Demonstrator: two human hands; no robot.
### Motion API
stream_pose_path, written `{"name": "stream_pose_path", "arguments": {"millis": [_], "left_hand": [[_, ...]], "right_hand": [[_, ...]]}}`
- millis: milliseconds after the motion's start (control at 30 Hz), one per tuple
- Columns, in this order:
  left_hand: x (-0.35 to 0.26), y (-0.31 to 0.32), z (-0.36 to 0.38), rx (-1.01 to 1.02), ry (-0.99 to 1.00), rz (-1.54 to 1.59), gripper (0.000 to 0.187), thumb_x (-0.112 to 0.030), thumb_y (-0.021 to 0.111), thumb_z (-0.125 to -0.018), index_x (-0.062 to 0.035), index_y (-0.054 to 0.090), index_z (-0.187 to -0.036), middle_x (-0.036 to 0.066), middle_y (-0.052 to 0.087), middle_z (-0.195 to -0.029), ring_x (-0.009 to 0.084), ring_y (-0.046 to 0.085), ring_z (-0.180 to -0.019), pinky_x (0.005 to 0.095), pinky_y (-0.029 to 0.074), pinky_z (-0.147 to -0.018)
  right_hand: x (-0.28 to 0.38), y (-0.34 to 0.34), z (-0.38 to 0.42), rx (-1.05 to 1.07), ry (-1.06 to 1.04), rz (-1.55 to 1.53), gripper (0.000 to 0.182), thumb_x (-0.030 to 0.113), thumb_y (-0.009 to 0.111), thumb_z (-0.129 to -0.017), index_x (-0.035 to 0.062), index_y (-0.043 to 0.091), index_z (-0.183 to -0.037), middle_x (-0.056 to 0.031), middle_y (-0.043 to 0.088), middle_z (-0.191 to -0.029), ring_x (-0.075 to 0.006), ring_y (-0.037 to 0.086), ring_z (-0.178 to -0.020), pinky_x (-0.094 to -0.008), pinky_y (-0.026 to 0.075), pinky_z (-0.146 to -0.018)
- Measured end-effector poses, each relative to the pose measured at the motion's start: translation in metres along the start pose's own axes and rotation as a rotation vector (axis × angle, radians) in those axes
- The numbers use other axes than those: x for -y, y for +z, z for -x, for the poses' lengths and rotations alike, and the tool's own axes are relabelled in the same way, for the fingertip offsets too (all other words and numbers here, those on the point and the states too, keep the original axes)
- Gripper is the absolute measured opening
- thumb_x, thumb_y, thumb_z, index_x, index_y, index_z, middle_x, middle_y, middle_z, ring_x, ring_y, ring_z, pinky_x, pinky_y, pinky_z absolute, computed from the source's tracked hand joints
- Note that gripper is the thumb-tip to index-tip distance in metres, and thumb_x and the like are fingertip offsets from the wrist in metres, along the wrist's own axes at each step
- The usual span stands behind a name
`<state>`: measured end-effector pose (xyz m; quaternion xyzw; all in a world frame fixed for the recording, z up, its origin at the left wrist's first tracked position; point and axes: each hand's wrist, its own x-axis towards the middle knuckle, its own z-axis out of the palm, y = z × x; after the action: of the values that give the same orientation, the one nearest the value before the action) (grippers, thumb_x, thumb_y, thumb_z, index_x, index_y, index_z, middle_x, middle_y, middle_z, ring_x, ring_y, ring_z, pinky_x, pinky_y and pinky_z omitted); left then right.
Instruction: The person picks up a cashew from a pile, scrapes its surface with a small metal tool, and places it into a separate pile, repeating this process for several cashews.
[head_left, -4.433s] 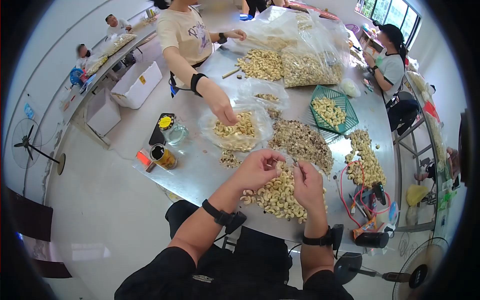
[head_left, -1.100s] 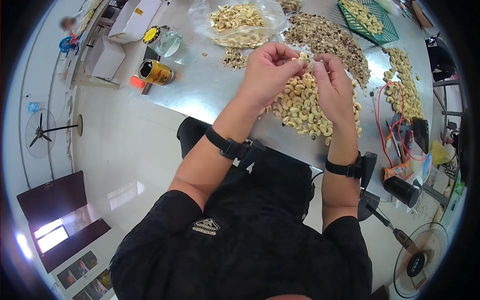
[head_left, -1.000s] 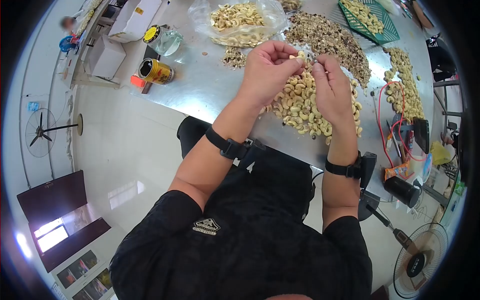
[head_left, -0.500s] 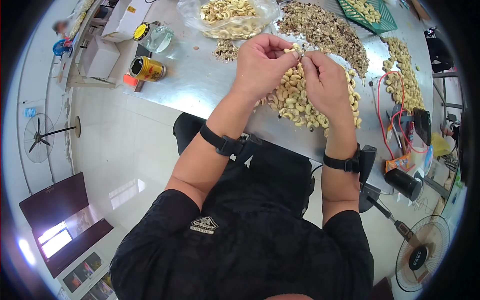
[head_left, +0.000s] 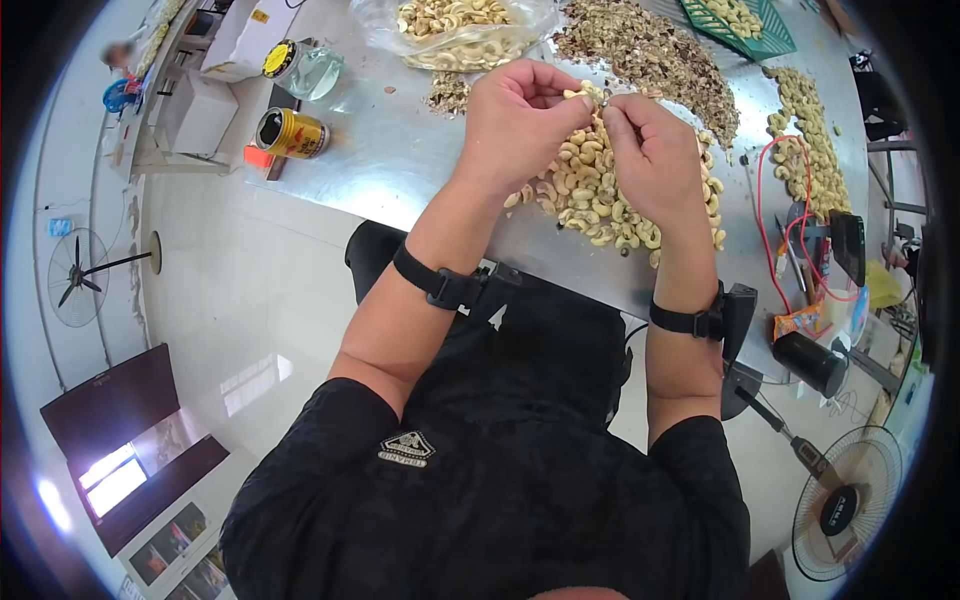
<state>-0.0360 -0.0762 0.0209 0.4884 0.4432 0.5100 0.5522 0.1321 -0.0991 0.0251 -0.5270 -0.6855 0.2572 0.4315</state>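
Observation:
My left hand (head_left: pixel 515 125) is closed in a pinch, holding a pale cashew (head_left: pixel 587 92) between thumb and forefinger. Close beside it, my right hand (head_left: pixel 655 155) pinches thumb against forefinger at the edge of that nut. Whatever lies between the right fingertips is too small to make out. Below both hands spreads a heap of shelled cashews (head_left: pixel 590 190) on the metal table (head_left: pixel 380 170), partly covered by my right hand.
Behind the hands lie a clear bag of cashews (head_left: pixel 455 40) and a pile of brown skin scraps (head_left: pixel 650 60). A green basket (head_left: pixel 770 45), another cashew pile (head_left: pixel 815 140) and a red cable (head_left: pixel 760 220) are to the right. A yellow can (head_left: pixel 300 135) and glass jar (head_left: pixel 315 72) stand left.
Both hands stay pinched together over the heap, with only slight shifts of the fingers. The cashew remains at the left fingertips. The whole view has moved a little.

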Motion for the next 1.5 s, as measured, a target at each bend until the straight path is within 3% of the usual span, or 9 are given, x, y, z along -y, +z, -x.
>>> {"name": "stream_pose_path", "arguments": {"millis": [267,467,567,867,1067,1367,1500], "left_hand": [[0.000,0.000,0.001,0.011,-0.006,-0.023,0.018,0.001,0.075,-0.085,0.0066,0.065,-0.100,0.012,0.072,-0.089,0.0146,0.071,-0.077,0.0247,0.059,-0.071],[0.000,-0.002,0.001,0.043,-0.033,0.063,0.019,0.001,0.074,-0.086,0.0059,0.064,-0.101,0.013,0.072,-0.090,0.0166,0.072,-0.078,0.0269,0.061,-0.072],[-0.002,-0.002,0.002,0.056,-0.035,0.084,0.018,0.002,0.073,-0.088,0.0057,0.063,-0.103,0.014,0.072,-0.093,0.0175,0.072,-0.081,0.0276,0.061,-0.074],[-0.002,-0.007,0.006,0.115,-0.059,0.292,0.019,0.006,0.062,-0.094,0.0072,0.061,-0.113,0.017,0.071,-0.103,0.0201,0.072,-0.093,0.0295,0.061,-0.085],[-0.002,-0.004,0.010,0.087,-0.007,0.200,0.022,0.005,0.065,-0.093,0.0072,0.062,-0.115,0.016,0.072,-0.101,0.0182,0.072,-0.092,0.0277,0.061,-0.083],[0.001,0.000,0.012,-0.042,0.123,-0.036,0.020,0.001,0.075,-0.086,0.0053,0.065,-0.102,0.010,0.071,-0.094,0.0107,0.069,-0.084,0.0227,0.058,-0.075],[0.003,0.002,0.013,-0.079,0.104,-0.077,0.020,0.000,0.077,-0.085,0.0049,0.066,-0.100,0.010,0.071,-0.094,0.0095,0.068,-0.083,0.0219,0.057,-0.073]], "right_hand": [[-0.001,-0.001,-0.001,0.025,-0.021,0.028,0.013,0.011,0.063,-0.093,-0.0009,0.066,-0.093,-0.0194,0.065,-0.078,-0.0362,0.063,-0.069,-0.0413,0.049,-0.064],[-0.005,0.000,-0.002,-0.156,0.026,0.057,0.013,0.012,0.062,-0.094,0.0006,0.068,-0.095,-0.0184,0.067,-0.079,-0.0344,0.065,-0.070,-0.0395,0.050,-0.065],[-0.001,0.000,-0.001,-0.068,0.033,0.022,0.013,0.013,0.062,-0.094,0.0006,0.068,-0.095,-0.0180,0.067,-0.079,-0.0339,0.065,-0.070,-0.0394,0.051,-0.066],[-0.007,0.003,0.001,-0.037,0.123,-0.157,0.014,0.014,0.063,-0.096,0.0009,0.068,-0.097,-0.0074,0.063,-0.071,-0.0116,0.055,-0.063,-0.0289,0.046,-0.060],[-0.005,0.004,0.001,-0.021,0.105,-0.118,0.014,0.014,0.063,-0.096,0.0007,0.068,-0.097,-0.0090,0.064,-0.072,-0.0136,0.057,-0.063,-0.0302,0.047,-0.060],[0.002,0.008,0.002,-0.014,-0.009,-0.002,0.012,0.011,0.064,-0.093,-0.0007,0.068,-0.094,-0.0175,0.067,-0.079,-0.0326,0.065,-0.069,-0.0385,0.050,-0.065],[0.006,0.008,0.002,-0.026,-0.030,0.029,0.012,0.011,0.064,-0.092,-0.0008,0.067,-0.092,-0.0188,0.066,-0.080,-0.0361,0.065,-0.072,-0.0407,0.050,-0.066]]}}
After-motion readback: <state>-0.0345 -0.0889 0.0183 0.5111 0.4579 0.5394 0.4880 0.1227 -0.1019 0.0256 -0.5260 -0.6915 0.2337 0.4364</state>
